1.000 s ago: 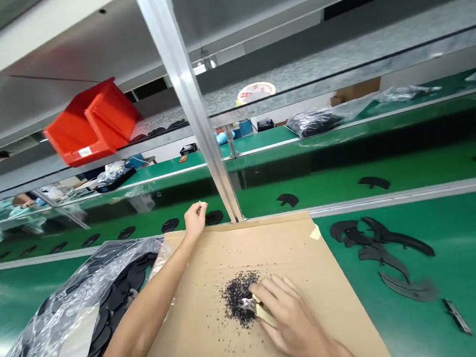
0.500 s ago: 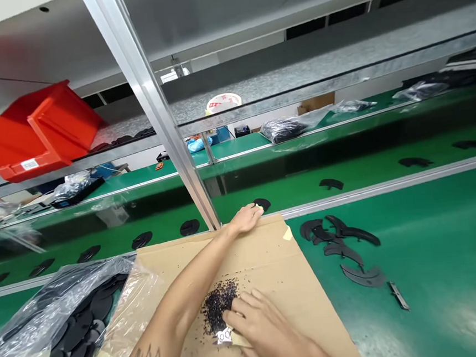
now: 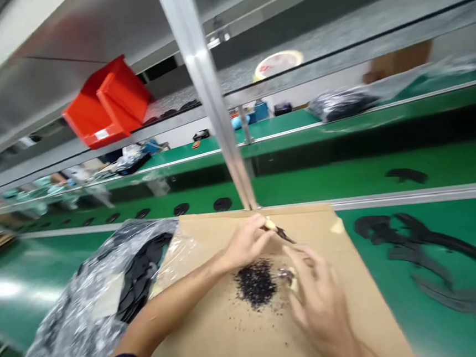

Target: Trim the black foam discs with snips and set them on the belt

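Observation:
My left hand (image 3: 247,241) is above the cardboard sheet (image 3: 217,325), fingers closed on a dark, thin black part (image 3: 285,235) seen nearly edge-on. Something pale yellow wraps a left fingertip. Close by on the right, my right hand (image 3: 321,299) is blurred, its thumb and fingers pinching a small shiny metal piece (image 3: 287,275); its exact kind is unclear. Pale yellow also shows at the right fingertips. Between and below the hands, a pile of tiny black pieces (image 3: 255,283) lies on the cardboard, with some grains scattered around it.
A clear plastic bag (image 3: 79,320) of flat black parts (image 3: 140,276) lies left. Curved black parts (image 3: 419,246) lie right on the green table. Black discs (image 3: 222,204) line the green belt (image 3: 304,178) behind. A metal post (image 3: 214,91) rises beside an orange-red bin (image 3: 107,106).
My left hand has drawn back from the belt, bringing a black part over the cardboard. My right hand has lifted from beside the pile toward it. The view has swung left.

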